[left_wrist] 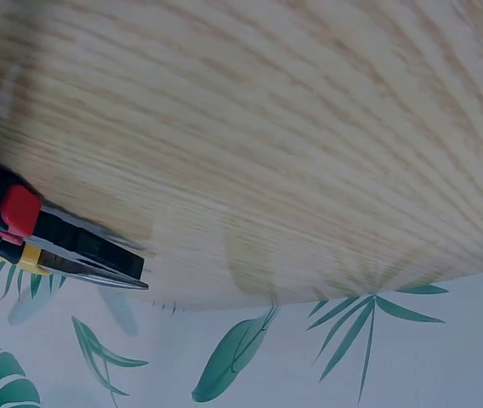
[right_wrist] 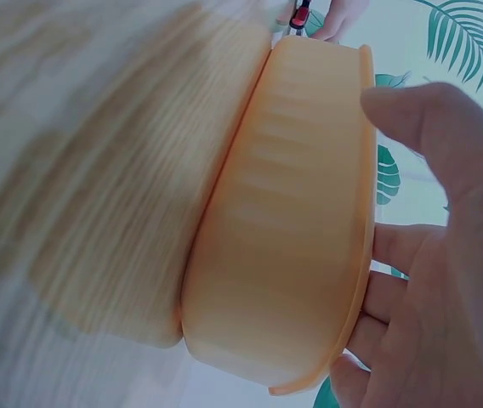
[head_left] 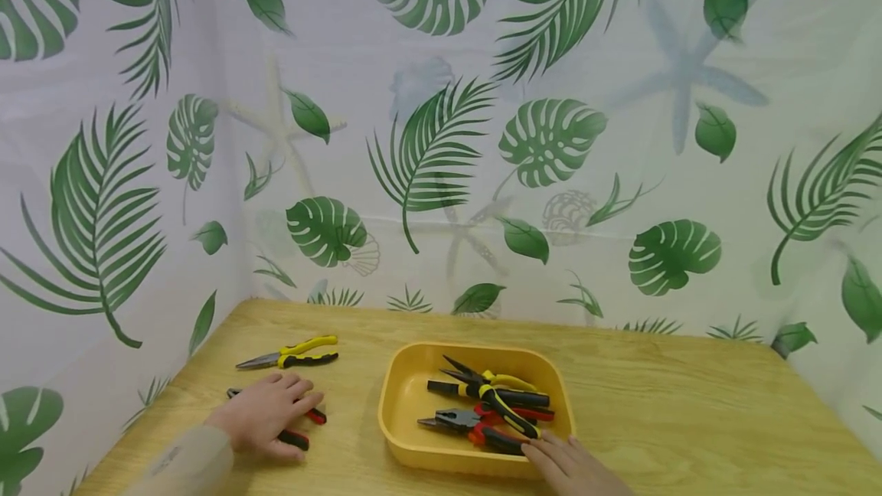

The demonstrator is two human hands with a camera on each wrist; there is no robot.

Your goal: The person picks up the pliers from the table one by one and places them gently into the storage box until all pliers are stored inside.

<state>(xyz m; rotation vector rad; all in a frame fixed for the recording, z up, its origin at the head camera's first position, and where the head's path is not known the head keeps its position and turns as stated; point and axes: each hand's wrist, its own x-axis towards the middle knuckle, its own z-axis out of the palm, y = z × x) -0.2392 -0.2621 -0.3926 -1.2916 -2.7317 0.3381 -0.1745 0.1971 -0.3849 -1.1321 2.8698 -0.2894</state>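
Note:
On the left of the table my left hand lies over a pair of pliers with red-and-black handles, its fingers loosely spread. Their dark jaws show past the hand in the left wrist view; the middle is hidden under the palm. Just beyond lie long-nose pliers with yellow-and-black handles. My right hand rests at the near right corner of a yellow plastic tray, fingers extended over the rim and thumb near it. Inside the tray are several pliers, including red-and-black ones and yellow-and-black ones.
The tray stands on a wood-grain table. A white cloth with green leaf prints hangs behind the table and along its left and right sides.

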